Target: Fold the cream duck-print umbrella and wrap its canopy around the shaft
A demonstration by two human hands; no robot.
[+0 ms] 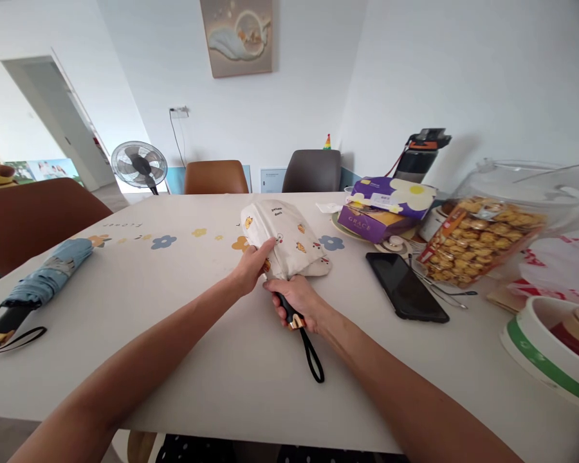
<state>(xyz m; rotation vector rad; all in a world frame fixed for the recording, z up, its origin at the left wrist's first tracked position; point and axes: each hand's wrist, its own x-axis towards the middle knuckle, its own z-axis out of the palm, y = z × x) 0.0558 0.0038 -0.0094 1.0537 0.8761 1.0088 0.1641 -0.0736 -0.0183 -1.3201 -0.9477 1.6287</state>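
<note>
Strap (312,357) hangs off the handle (284,303) toward you, loose on the table (222,386). Your right hand (299,302) is wrapped tight around that black handle of the cream umbrella (289,241). Your left hand (251,265) is closed on its folded canopy just beyond the grip. A phone (405,286) lies right of the grip, a blue umbrella (48,276) well off to the left, and a purple box (381,215) farther back on the right.
</note>
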